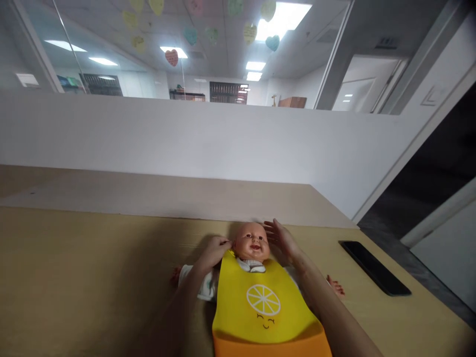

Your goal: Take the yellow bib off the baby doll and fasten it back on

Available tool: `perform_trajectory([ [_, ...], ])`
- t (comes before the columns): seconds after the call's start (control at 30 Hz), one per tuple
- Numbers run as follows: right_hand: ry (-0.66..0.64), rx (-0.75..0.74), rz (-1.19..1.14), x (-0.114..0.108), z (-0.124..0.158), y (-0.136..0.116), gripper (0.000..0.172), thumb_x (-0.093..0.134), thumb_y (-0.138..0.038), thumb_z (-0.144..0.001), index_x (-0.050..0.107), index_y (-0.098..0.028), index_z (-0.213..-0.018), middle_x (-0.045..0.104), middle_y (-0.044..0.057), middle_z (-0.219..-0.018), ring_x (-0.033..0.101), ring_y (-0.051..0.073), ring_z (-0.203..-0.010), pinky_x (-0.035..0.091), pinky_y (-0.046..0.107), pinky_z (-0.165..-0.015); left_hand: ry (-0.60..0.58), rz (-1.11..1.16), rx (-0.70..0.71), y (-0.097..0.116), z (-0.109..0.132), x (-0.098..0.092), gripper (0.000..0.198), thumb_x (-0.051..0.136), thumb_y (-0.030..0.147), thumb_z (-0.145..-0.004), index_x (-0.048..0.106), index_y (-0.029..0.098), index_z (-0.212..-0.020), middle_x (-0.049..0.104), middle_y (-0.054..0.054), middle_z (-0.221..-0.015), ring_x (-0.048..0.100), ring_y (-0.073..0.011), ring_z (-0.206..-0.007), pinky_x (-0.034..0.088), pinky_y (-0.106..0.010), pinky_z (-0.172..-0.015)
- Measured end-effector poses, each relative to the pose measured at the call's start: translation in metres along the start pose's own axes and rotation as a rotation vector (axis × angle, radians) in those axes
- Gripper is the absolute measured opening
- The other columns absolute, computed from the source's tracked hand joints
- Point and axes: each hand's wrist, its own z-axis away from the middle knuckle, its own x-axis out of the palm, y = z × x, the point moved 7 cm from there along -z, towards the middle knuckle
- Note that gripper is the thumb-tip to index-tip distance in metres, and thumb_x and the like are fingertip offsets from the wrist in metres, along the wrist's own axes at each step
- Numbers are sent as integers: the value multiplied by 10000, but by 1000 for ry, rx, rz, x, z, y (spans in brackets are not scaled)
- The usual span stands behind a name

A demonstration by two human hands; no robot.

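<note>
Baby doll point(251, 243) wears yellow bib point(260, 302), left fingers point(226, 243) pinching its strap, right fingers point(273, 230) spread wide nearby.

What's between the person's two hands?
In the head view, a smiling plastic baby doll's head lies between the left hand and right hand, just above its yellow silicone bib.

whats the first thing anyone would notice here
The yellow bib, with its lemon-slice print and orange bottom, stands out most, lying over a baby doll at the lower middle of the view. The left hand pinches the bib's top by the doll's ear, and the open right hand is beside its head. Pastel paper hearts hang high above.
</note>
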Motion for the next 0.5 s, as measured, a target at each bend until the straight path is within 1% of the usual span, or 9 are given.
perform_trajectory([
  [0.07, 70, -50, 132, -21, 12, -4, 281, 536, -399, -939, 667, -156, -990, 714, 95, -955, 654, 169, -775, 512, 285, -750, -20, 5, -13, 2, 2, 1, 350, 586, 472, -749, 480, 192, -569, 392, 54, -542, 382, -120, -561, 236, -245, -539],
  [0.1, 78, -84, 213, -29, 18, -5, 268, 578, -399, -905, 667, -151, -952, 706, 89, -902, 632, 164, -728, 493, 277, -695, -31, -7, -9, 5, 4, 1, 342, 560, 456, -781, 479, 192, -579, 398, 53, -547, 388, -123, -564, 241, -246, -541],
  [0.13, 65, -125, 305, -36, 24, -5, 289, 604, -423, -879, 668, -145, -927, 695, 83, -860, 608, 161, -695, 468, 271, -652, -30, -37, 3, 9, 6, -2, 333, 528, 432, -814, 481, 191, -589, 411, 49, -555, 397, -126, -572, 244, -246, -546],
  [0.2, 18, -213, 519, -44, 37, -3, 375, 613, -489, -855, 682, -131, -938, 685, 83, -839, 586, 167, -698, 433, 270, -629, 6, -171, 37, 19, 11, -11, 329, 480, 374, -865, 495, 183, -597, 453, 35, -574, 423, -131, -600, 239, -249, -556],
  [0.27, 17, -272, 706, -50, 48, 1, 427, 583, -512, -858, 702, -121, -981, 695, 95, -881, 596, 187, -757, 433, 281, -670, 53, -369, 49, 31, 17, -22, 340, 468, 323, -894, 520, 169, -595, 515, 12, -591, 451, -134, -624, 226, -257, -563],
  [0.3, 33, -285, 766, -52, 52, 2, 435, 558, -507, -866, 710, -119, -993, 701, 102, -909, 603, 196, -789, 438, 287, -698, 66, -459, 45, 37, 20, -26, 339, 475, 307, -899, 539, 162, -598, 558, -5, -608, 469, -136, -633, 226, -260, -568],
  [0.37, 51, -283, 817, -51, 60, 3, 460, 486, -503, -893, 717, -115, -984, 709, 109, -934, 611, 209, -822, 441, 295, -729, 47, -555, 45, 47, 26, -29, 357, 476, 334, -926, 592, 153, -640, 656, -47, -685, 520, -146, -662, 245, -261, -582],
  [0.43, 9, -247, 847, -42, 65, 3, 520, 414, -533, -924, 716, -111, -958, 713, 106, -930, 614, 217, -833, 437, 298, -734, -10, -573, 45, 52, 34, -26, 430, 429, 410, -966, 642, 150, -697, 720, -90, -772, 578, -168, -697, 274, -266, -599],
  [0.5, -59, -184, 896, -30, 70, 5, 592, 375, -596, -940, 711, -108, -938, 717, 102, -936, 618, 228, -852, 429, 301, -732, -77, -585, 24, 50, 43, -18, 513, 379, 485, -983, 685, 152, -740, 747, -121, -823, 627, -202, -735, 296, -279, -611],
])
